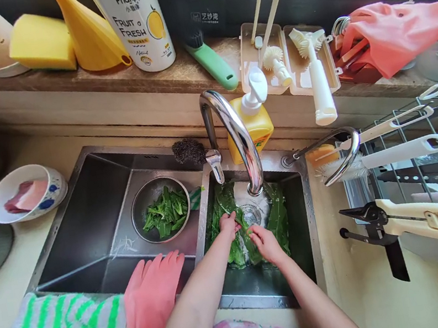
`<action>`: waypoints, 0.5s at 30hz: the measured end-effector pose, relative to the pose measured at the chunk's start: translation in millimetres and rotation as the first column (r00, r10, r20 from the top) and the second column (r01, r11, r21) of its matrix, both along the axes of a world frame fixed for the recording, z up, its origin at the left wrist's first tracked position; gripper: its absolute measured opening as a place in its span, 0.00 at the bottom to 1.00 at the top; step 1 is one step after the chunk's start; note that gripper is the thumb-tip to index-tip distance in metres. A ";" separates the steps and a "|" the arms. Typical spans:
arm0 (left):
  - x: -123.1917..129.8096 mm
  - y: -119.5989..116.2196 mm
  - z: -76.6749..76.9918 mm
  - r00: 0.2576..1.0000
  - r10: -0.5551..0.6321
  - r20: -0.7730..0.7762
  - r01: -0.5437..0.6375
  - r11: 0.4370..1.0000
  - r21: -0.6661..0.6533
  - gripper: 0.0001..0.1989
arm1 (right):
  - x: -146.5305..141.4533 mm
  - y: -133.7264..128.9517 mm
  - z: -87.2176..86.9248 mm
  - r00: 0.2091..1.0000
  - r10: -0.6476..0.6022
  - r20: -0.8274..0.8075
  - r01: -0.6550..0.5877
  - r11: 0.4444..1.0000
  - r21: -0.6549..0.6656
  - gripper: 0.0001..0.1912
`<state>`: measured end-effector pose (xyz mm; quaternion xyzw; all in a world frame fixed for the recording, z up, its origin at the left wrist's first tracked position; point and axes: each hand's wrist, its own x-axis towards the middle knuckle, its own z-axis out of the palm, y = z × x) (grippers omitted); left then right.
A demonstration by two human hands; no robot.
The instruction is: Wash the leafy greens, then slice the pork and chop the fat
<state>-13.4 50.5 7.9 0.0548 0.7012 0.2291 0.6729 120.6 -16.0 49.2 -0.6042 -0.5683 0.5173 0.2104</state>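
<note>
While your two bare hands work over the right basin [305, 278], both are drawn in narrow on one green leaf [245, 227], the left hand [228, 226] pinching it at the back and the right hand [266, 244] gripping it nearer you. That leaf sits mid-basin, its long axis slanting from back left toward front right between your fingers. Around it you have two clusters of long greens in water, a left cluster [220, 217] and a right cluster [278, 215], both running roughly back to front; their overlapping leaves can't be counted. Your left basin [74, 227] contains one round metal bowl [137, 225] of cut greens [164, 213]. On the bench [8, 289] to your left, one white bowl [47, 176] holds pink meat [27, 197]. You have one pink glove [151, 298] and one striped cloth [67, 324] draped along the sink's front edge, and one faucet [233, 122] arching over the right basin.
</note>
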 end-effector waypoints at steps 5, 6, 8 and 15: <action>2.0 -9.5 8.5 0.994 -0.085 0.071 0.085 0.996 0.005 0.15 | 10.3 14.0 -26.3 0.966 -0.218 0.139 0.235 0.965 -0.119 0.14; 4.7 -11.8 9.8 0.992 -0.098 0.080 0.098 0.995 0.004 0.15 | 10.3 16.5 -33.4 0.976 -0.169 0.134 0.188 0.972 -0.144 0.14; 10.6 -14.4 11.2 0.991 -0.101 0.082 0.101 0.995 0.006 0.15 | 7.9 19.7 -44.1 0.991 -0.070 0.115 0.090 0.981 -0.175 0.12; 13.7 -4.1 3.1 0.998 -0.001 0.058 0.004 0.999 -0.048 0.10 | -9.4 14.4 -21.6 0.997 -0.008 0.079 0.016 0.994 -0.106 0.09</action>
